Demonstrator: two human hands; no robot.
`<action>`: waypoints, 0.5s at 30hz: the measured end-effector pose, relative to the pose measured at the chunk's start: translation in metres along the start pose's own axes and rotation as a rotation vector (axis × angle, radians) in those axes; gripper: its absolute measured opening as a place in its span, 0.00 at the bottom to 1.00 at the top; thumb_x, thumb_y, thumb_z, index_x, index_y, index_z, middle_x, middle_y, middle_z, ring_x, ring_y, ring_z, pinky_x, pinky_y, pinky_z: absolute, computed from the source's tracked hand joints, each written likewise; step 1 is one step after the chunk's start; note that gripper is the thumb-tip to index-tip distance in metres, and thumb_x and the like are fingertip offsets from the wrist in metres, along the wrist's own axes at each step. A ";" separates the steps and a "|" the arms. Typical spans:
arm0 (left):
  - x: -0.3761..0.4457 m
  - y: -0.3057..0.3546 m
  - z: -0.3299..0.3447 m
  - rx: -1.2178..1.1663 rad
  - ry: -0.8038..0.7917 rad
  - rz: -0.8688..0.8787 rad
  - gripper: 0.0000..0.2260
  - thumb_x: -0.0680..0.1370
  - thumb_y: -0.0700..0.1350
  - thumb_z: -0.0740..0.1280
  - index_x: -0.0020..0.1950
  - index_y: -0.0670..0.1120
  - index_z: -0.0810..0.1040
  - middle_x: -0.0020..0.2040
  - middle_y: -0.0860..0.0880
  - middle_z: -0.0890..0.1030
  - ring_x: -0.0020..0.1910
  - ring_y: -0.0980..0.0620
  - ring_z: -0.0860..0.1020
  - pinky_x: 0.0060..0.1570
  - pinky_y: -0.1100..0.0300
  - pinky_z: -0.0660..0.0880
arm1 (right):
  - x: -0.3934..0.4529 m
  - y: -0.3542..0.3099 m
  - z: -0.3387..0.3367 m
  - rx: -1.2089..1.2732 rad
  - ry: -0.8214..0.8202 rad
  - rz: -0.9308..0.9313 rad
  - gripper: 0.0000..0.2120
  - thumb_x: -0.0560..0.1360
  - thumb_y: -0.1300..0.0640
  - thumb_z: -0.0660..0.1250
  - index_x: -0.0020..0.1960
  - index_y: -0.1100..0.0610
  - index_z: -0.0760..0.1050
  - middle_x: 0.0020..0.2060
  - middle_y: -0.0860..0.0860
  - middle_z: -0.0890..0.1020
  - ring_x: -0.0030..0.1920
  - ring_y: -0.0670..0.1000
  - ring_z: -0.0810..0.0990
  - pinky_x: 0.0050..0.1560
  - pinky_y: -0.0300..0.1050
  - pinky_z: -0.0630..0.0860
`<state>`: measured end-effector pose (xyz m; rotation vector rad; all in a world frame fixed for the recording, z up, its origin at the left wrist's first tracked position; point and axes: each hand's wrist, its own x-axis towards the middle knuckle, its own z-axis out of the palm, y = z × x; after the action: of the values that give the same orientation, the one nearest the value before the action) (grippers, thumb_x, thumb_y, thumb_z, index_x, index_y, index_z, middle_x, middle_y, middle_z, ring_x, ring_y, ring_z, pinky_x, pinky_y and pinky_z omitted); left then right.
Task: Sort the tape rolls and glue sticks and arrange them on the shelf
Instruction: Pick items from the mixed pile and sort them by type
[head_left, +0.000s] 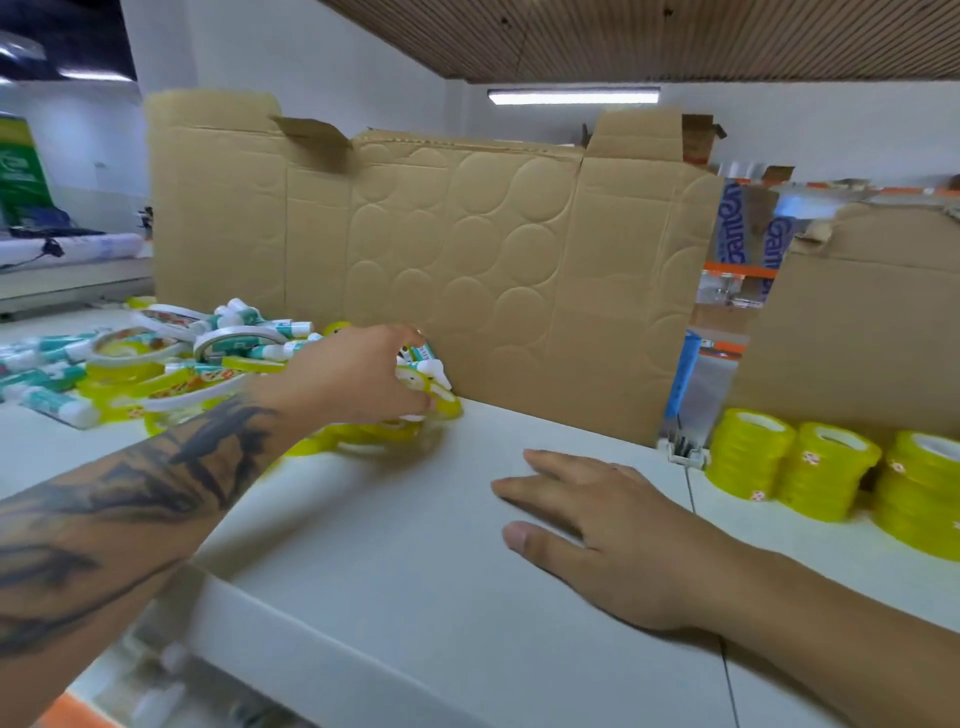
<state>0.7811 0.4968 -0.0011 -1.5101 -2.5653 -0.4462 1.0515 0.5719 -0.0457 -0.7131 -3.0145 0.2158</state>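
Note:
A mixed pile (156, 364) of yellow tape rolls, white tape rolls and teal-and-white glue sticks lies on the white shelf (415, 571) at the left. My left hand (353, 374) reaches into the pile's right end, and its fingers curl round a yellow tape roll (436, 395) beside the cardboard. More yellow rolls (363, 436) lie under that hand. My right hand (613, 530) rests flat on the bare shelf, fingers spread, holding nothing. Three stacks of yellow tape rolls (810, 467) stand at the right.
A tall flattened cardboard sheet (467, 249) stands along the back of the shelf. A second cardboard piece (857, 322) stands behind the stacked rolls. A shelf seam with a small bracket (685, 452) separates the two sections. A lower shelf with blurred items (166, 675) shows at bottom left.

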 end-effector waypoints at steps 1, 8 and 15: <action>0.000 -0.003 0.004 -0.010 0.027 0.008 0.34 0.70 0.61 0.74 0.74 0.61 0.69 0.65 0.55 0.80 0.65 0.46 0.77 0.55 0.54 0.75 | 0.000 0.001 0.001 0.028 -0.010 0.005 0.28 0.78 0.28 0.47 0.77 0.30 0.54 0.81 0.39 0.53 0.79 0.39 0.47 0.78 0.42 0.47; -0.002 -0.009 0.018 -0.285 0.132 0.146 0.33 0.69 0.51 0.78 0.72 0.60 0.70 0.61 0.57 0.79 0.58 0.51 0.77 0.54 0.58 0.72 | 0.000 0.006 0.008 0.046 0.023 -0.011 0.28 0.77 0.27 0.46 0.76 0.27 0.53 0.79 0.34 0.52 0.78 0.36 0.46 0.75 0.38 0.45; -0.031 0.017 0.022 -0.547 0.001 0.425 0.33 0.68 0.43 0.81 0.68 0.61 0.73 0.58 0.57 0.79 0.53 0.57 0.78 0.48 0.64 0.77 | -0.005 0.005 0.012 0.035 0.356 -0.031 0.26 0.78 0.29 0.54 0.71 0.39 0.69 0.68 0.32 0.69 0.70 0.34 0.63 0.68 0.32 0.56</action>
<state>0.8122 0.4856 -0.0267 -2.1481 -2.1163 -1.1415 1.0574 0.5723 -0.0582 -0.6251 -2.6746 0.1237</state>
